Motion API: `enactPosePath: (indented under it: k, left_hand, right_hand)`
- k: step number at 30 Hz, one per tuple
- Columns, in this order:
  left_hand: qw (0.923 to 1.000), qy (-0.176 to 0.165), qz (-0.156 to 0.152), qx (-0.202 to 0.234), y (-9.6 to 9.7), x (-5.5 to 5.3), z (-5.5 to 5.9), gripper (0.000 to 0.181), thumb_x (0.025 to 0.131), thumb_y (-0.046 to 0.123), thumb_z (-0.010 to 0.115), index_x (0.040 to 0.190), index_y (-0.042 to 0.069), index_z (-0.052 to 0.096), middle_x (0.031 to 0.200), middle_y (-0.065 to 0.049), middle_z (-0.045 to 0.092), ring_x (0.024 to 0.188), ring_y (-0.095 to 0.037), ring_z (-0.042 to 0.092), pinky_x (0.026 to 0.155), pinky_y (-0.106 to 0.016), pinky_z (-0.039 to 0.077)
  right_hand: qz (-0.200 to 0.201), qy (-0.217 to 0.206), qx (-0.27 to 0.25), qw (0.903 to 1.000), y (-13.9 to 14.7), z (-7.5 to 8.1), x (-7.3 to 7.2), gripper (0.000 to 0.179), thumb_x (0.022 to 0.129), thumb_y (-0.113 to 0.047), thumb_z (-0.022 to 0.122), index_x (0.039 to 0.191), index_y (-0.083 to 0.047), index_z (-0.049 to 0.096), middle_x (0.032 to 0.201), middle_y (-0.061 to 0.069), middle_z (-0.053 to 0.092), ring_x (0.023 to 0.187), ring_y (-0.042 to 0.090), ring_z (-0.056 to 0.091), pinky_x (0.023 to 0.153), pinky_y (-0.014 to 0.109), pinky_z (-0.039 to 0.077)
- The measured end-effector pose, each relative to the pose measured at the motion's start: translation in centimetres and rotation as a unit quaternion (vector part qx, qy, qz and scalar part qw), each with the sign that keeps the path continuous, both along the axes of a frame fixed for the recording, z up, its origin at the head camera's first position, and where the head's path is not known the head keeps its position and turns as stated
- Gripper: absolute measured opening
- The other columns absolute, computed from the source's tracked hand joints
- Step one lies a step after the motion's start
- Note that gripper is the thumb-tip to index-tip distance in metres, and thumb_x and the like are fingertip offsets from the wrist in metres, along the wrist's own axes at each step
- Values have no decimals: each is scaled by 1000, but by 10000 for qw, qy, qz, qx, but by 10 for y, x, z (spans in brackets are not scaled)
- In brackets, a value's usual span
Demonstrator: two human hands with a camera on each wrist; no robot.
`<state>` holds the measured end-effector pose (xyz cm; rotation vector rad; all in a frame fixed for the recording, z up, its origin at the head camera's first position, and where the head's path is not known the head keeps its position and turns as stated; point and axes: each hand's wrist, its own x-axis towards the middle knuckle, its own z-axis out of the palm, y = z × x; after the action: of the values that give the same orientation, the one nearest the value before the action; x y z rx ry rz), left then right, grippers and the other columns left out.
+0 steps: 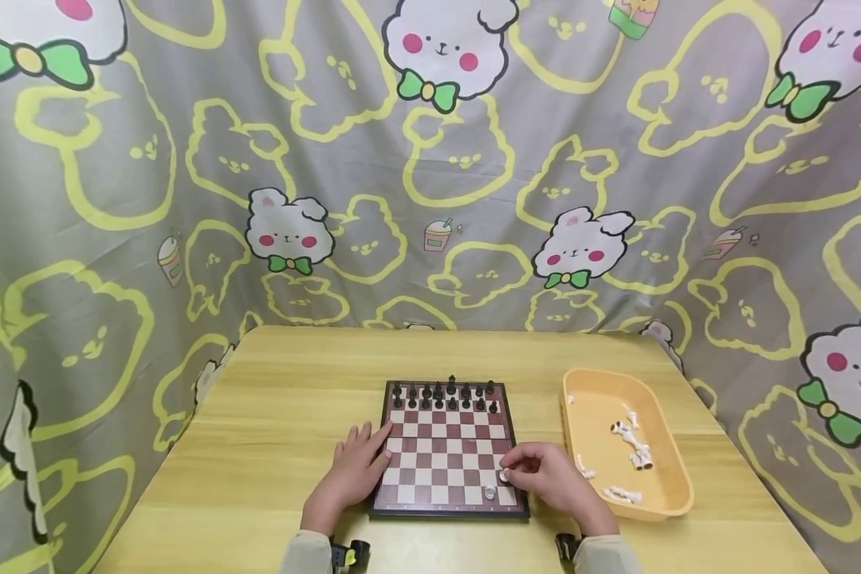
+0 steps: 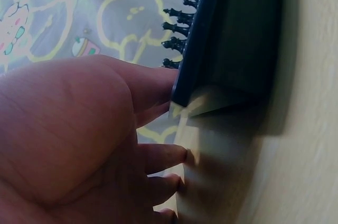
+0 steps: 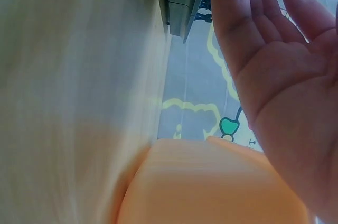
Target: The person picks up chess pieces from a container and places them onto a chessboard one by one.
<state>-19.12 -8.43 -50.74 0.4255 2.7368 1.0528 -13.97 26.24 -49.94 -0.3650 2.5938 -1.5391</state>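
A chessboard (image 1: 442, 460) with brown and white squares lies on the table, two rows of black chess pieces (image 1: 438, 396) standing along its far side. My right hand (image 1: 548, 477) pinches a white chess piece (image 1: 504, 476) over the near right part of the board; its base is too small to see touching a square. Another white chess piece (image 1: 490, 493) stands just left of it and nearer to me. At the board's left edge rests my left hand (image 1: 351, 470), its fingers spread and its thumb and index finger touching the rim. The right wrist view hides the pinched piece.
Right of the board sits an orange tray (image 1: 682, 470) holding several loose white chess pieces (image 1: 631, 438). The wooden table (image 1: 273, 399) meets a patterned curtain (image 1: 373, 263) at the back and sides.
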Motion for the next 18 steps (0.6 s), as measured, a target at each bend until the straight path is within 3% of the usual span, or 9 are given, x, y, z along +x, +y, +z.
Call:
enactPosePath:
  k: [12,18]
  left_hand:
    - [10000,-50,79,3,-6,11,-5,49,108,20,51,156,7,47,158,-41,28,148,-63,13,115,-79,6]
    - [10000,83,-7,-36,1,0,-5,50,109,22,51,156,9,46,159,-40,27,148,-62,13,116,-78,7]
  right_hand:
    - [166,-39,83,9998,-4,-10,5,10,88,-6,76,98,-5,75,87,0,71,77,9,63,69,24,57]
    - [20,39,155,9999,2,-5,0,12,88,-6,77,99,-6,75,88,0,70,78,10,64,70,24,57]
